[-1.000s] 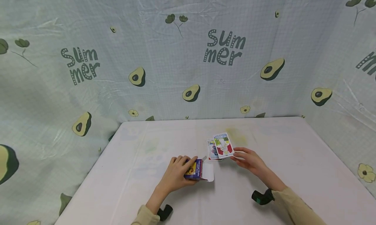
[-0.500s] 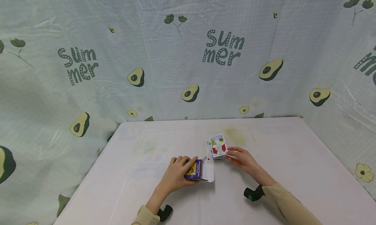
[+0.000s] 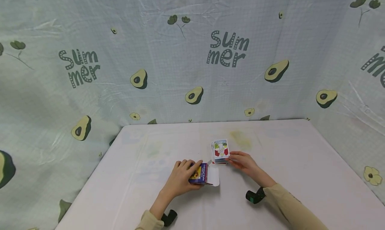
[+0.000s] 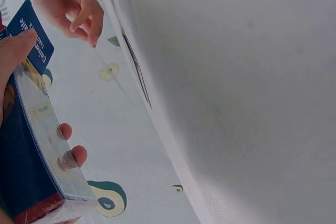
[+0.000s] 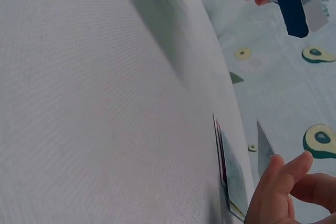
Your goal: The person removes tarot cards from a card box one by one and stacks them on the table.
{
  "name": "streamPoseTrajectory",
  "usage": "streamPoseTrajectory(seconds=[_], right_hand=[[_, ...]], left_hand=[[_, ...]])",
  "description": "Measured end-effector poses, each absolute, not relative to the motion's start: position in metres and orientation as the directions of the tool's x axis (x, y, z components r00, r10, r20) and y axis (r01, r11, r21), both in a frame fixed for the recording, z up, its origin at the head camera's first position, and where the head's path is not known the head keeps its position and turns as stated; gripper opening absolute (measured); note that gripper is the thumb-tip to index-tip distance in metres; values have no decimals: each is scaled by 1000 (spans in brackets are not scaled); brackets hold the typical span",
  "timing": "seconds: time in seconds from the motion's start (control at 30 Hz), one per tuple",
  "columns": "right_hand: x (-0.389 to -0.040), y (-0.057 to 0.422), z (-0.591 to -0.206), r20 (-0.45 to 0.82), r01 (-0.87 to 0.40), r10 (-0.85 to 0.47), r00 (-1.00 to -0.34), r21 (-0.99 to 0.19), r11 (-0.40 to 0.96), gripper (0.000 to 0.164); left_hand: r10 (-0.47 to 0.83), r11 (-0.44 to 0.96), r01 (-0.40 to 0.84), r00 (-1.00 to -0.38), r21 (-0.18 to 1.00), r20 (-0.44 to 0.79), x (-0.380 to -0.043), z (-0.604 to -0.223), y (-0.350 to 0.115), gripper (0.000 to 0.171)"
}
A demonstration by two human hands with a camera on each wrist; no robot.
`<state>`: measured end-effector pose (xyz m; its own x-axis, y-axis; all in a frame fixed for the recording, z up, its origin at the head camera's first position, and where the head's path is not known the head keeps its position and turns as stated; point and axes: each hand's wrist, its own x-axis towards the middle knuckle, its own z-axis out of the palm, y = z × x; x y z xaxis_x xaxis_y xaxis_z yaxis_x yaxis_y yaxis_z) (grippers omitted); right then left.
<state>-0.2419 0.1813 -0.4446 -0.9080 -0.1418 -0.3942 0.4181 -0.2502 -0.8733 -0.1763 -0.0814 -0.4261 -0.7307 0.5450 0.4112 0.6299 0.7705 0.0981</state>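
Note:
My left hand grips a blue tarot card box marked "Universal Waite", thumb on top. Its white end flap sticks out to the right; in the left wrist view, clear film covers one side of the box. With its fingertips my right hand pinches a tarot card showing red and green artwork, just over a small pile of cards on the table. The right wrist view shows this card tilted and apart from the pile. The held card covers most of the pile's top.
The white table extends around both hands. Behind it and along the sides hangs a pale sheet printed with avocados and "summer". A black wrist camera sits by the right sleeve, another by the left.
My right hand has moved left with the card, bringing it from a slant to nearly straight above the pile. The left hand and the box have stayed in place.

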Motion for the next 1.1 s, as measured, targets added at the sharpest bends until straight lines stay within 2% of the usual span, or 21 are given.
streamPoseTrajectory(seconds=[0.3,0.6,1.1], right_hand=[[-243,181,-449,-397,422,-156,-905,-885,-198,49],[-245,180,-454,-380,407,-172,-909,-899,-162,40],[-245,178,-453,-437,442,-92,-895,-897,-33,37]], left_hand=[[540,774,625,-732,96,415,-177,-424,-81,79],[542,775,626,-731,91,413,-177,-425,-80,79],[535,774,626,-728,97,429,-176,-424,-79,80]])
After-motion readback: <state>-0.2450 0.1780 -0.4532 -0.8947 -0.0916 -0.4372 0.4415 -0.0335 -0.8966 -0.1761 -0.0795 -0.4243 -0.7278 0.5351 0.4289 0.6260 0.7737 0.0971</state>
